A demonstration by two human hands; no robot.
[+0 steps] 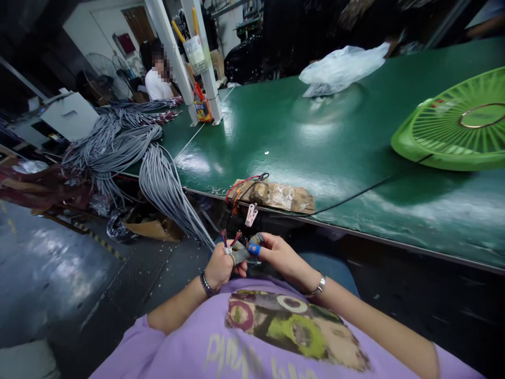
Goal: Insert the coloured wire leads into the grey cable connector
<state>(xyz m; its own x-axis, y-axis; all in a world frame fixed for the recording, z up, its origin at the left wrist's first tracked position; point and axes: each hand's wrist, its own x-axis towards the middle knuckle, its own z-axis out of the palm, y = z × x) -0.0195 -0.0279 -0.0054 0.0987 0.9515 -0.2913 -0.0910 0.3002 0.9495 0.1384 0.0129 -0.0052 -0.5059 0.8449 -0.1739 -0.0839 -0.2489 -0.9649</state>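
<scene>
My left hand (221,266) is closed around the end of a bundle of grey cables (173,195) that hangs down from the table. Thin coloured wire ends (231,239), red and blue among them, stick up above its fist. Close beside it, my right hand (276,254) pinches thumb and finger together near the left thumb. What lies in that pinch is too small to make out. Grey wrappings cover some fingertips, and a blue band (254,249) circles a right-hand finger. A pale pink clip (251,215) hangs at the table edge just beyond my hands.
On the green table (244,142), a worn wooden block (276,196) with red and black leads lies at the front edge. A green fan (453,126) stands right, its black cord trailing left. Further back are a plastic bag (343,68) and white posts (201,63). A person (158,79) sits beyond.
</scene>
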